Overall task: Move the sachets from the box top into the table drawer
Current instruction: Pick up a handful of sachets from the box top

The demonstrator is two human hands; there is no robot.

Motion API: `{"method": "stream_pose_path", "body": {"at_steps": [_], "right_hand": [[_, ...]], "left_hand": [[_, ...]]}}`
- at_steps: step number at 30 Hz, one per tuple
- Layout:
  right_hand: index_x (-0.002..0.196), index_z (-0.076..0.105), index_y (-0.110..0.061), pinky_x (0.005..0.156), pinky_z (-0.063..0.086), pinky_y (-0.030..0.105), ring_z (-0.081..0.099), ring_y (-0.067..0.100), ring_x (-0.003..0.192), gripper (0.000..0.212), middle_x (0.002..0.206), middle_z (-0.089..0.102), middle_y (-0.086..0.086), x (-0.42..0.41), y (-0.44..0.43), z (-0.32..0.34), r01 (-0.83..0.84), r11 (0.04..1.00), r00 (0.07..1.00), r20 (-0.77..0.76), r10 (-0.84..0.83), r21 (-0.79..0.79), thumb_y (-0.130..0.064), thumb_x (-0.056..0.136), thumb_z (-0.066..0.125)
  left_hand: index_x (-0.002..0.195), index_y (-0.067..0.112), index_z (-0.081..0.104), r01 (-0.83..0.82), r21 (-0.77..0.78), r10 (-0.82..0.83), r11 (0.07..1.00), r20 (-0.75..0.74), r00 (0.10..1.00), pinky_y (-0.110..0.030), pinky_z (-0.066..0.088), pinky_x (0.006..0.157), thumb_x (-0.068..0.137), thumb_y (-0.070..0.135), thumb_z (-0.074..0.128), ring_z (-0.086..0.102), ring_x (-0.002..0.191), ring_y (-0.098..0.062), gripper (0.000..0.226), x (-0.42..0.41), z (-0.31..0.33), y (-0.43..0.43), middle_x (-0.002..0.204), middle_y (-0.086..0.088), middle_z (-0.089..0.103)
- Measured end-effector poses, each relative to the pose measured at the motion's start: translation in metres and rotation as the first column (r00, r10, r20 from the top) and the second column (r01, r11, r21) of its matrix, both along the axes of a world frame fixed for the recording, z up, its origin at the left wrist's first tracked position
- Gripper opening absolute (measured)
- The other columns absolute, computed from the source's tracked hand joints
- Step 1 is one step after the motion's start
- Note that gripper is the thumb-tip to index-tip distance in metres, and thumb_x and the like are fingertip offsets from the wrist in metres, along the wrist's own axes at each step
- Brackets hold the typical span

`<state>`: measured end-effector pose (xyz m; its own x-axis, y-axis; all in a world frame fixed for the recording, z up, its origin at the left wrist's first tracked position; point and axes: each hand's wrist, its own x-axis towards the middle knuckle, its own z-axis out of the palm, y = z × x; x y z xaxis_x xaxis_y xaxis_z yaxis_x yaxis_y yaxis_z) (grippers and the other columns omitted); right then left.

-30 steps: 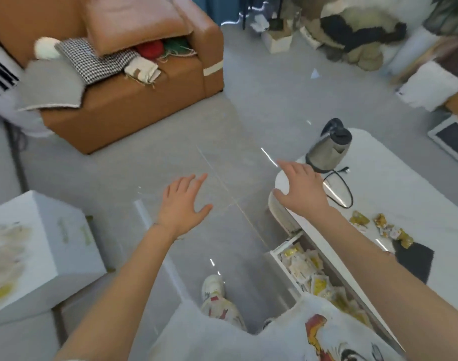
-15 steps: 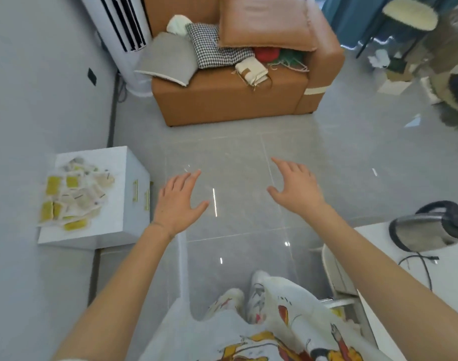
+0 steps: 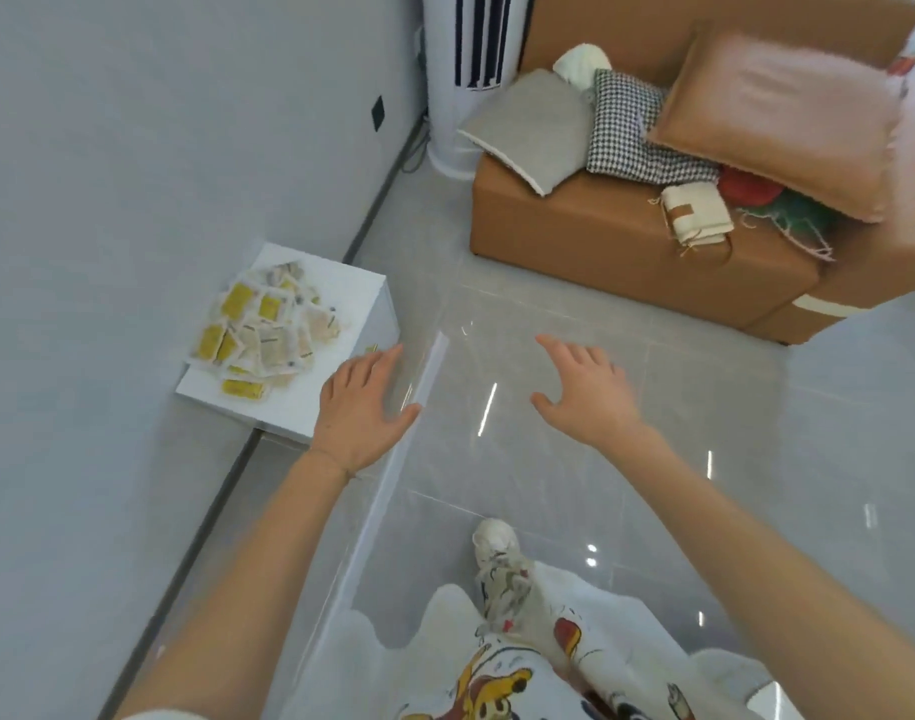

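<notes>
Stands on a glossy grey floor, looking down past a cartoon-print garment and one white shoe. Holds both bare forearms out in front.

Spreads the left hand palm down, fingers straight and slightly apart, gripping nothing. Hovers it at the near right corner of a white box, overlapping the box's edge in the view; cannot tell whether touching.

Spreads the right hand the same way, fingers wide and relaxed, empty, over bare floor and well apart from the box.

Faces the sachets heaped on the box top, toward its left side: a loose, overlapping pile of yellow and pale packets, with one yellow packet at the pile's near edge. Finds the box set tight against a grey wall, right at the skirting line.

Takes in, farther off, a tan sofa loaded with a grey cushion, a houndstooth cushion, a large tan cushion, a folded cream cloth and some red fabric, blurred toward the edge. Catches a white tower unit with dark stripes standing between wall and sofa.
</notes>
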<state>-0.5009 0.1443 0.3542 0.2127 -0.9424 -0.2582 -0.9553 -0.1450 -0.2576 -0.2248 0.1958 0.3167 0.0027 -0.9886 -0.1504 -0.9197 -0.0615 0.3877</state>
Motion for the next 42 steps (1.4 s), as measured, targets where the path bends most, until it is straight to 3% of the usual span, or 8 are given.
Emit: {"method": "stream_pose_path", "body": {"at_steps": [5, 14, 27, 32, 36, 39, 42], "right_hand": [[0.151, 0.016, -0.030, 0.106, 0.028, 0.040, 0.032, 0.027, 0.135, 0.077, 0.146, 0.039, -0.001, 0.046, -0.068, -0.007, -0.216, 0.975, 0.976, -0.031, 0.218, 0.054, -0.046, 0.087, 0.056], [0.151, 0.014, -0.031, 0.109, 0.026, 0.041, 0.028, 0.026, 0.138, 0.074, 0.150, 0.035, 0.000, 0.170, -0.149, -0.016, -0.470, 0.876, 0.882, 0.009, 0.472, 0.104, -0.044, 0.090, 0.053], [0.152, 0.010, -0.031, 0.107, 0.032, 0.044, 0.028, 0.027, 0.139, 0.077, 0.151, 0.033, 0.003, 0.335, -0.245, -0.045, -0.529, 0.835, 0.846, 0.017, 0.533, 0.153, -0.048, 0.091, 0.052], [0.152, 0.012, -0.028, 0.108, 0.032, 0.047, 0.028, 0.030, 0.138, 0.076, 0.151, 0.031, 0.006, 0.387, -0.282, -0.067, -0.579, 0.789, 0.809, 0.031, 0.586, 0.206, -0.048, 0.090, 0.053], [0.152, 0.013, -0.026, 0.102, 0.036, 0.046, 0.035, 0.031, 0.132, 0.077, 0.149, 0.033, 0.007, 0.421, -0.298, -0.104, -0.587, 0.743, 0.787, 0.011, 0.617, 0.321, -0.047, 0.090, 0.054], [0.152, 0.010, -0.027, 0.099, 0.039, 0.045, 0.035, 0.030, 0.131, 0.078, 0.148, 0.033, 0.007, 0.437, -0.312, -0.130, -0.601, 0.709, 0.755, -0.027, 0.655, 0.369, -0.048, 0.091, 0.053], [0.152, 0.010, -0.028, 0.095, 0.042, 0.043, 0.040, 0.029, 0.126, 0.079, 0.144, 0.038, 0.007, 0.455, -0.326, -0.161, -0.650, 0.668, 0.706, -0.038, 0.707, 0.362, -0.051, 0.090, 0.053]], "left_hand": [[0.149, 0.029, 0.024, -0.207, -0.009, 0.207, 0.978, -0.041, 0.978, -0.042, 0.024, 0.113, 0.072, 0.071, 0.027, 0.027, 0.139, -0.024, 0.088, 0.026, 0.007, -0.021, 0.151, 0.001, 0.033], [0.149, 0.030, 0.024, -0.517, 0.008, 0.517, 0.856, -0.012, 0.856, -0.044, 0.022, 0.113, 0.072, 0.072, 0.025, 0.025, 0.140, -0.024, 0.088, 0.109, 0.004, -0.029, 0.153, 0.001, 0.031], [0.148, 0.027, 0.030, -0.675, 0.057, 0.677, 0.736, -0.031, 0.736, -0.045, 0.026, 0.110, 0.071, 0.072, 0.027, 0.029, 0.137, -0.027, 0.090, 0.237, -0.025, -0.088, 0.149, -0.002, 0.037], [0.143, 0.020, 0.040, -0.787, 0.043, 0.788, 0.615, -0.029, 0.615, -0.044, 0.032, 0.104, 0.077, 0.065, 0.037, 0.039, 0.130, -0.029, 0.080, 0.262, -0.037, -0.114, 0.142, -0.003, 0.047], [0.144, 0.019, 0.038, -0.866, 0.166, 0.881, 0.472, -0.064, 0.468, -0.045, 0.033, 0.103, 0.086, 0.049, 0.058, 0.039, 0.129, -0.032, 0.068, 0.274, -0.067, -0.135, 0.142, -0.006, 0.047], [0.144, 0.019, 0.035, -0.885, 0.253, 0.921, 0.390, -0.097, 0.378, -0.042, 0.032, 0.104, 0.089, 0.043, 0.059, 0.040, 0.129, -0.032, 0.064, 0.280, -0.090, -0.151, 0.143, -0.005, 0.046], [0.139, 0.022, 0.042, -0.893, 0.288, 0.936, 0.347, -0.049, 0.348, -0.039, 0.038, 0.098, 0.089, 0.041, 0.058, 0.048, 0.120, -0.031, 0.056, 0.290, -0.121, -0.161, 0.133, -0.005, 0.055]]}}
